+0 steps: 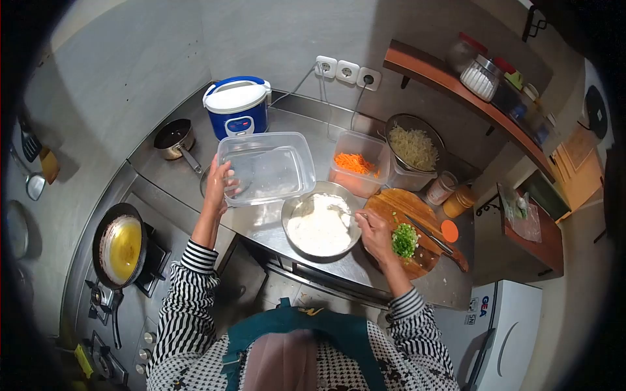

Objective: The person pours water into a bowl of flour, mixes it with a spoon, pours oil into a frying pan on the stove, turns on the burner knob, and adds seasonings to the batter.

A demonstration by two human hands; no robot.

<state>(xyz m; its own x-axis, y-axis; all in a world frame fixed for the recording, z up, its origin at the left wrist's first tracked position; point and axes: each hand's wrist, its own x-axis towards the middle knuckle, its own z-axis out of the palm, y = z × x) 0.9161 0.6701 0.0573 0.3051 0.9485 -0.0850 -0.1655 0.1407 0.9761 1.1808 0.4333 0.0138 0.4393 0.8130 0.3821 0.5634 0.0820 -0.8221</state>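
Observation:
My left hand (218, 186) grips a clear plastic container (267, 163) by its left side, tilted toward the metal bowl (287, 238). A few white traces cling inside the container. White flour (317, 228) fills much of the bowl. At the bowl's right rim, my right hand (375, 233) is closed around the handle of what looks like a metal spoon (343, 211), its head in the flour. Just right of that hand, chopped green onion (405, 240) and a knife (427, 233) lie on a round wooden cutting board (386, 201).
Behind the bowl stand a tub (384, 151) of shredded carrot and a strainer (393, 124) of pale shreds. A blue rice cooker (238, 107) and a saucepan (175, 139) are at the back left. A frying pan (104, 264) with oil sits on the stove.

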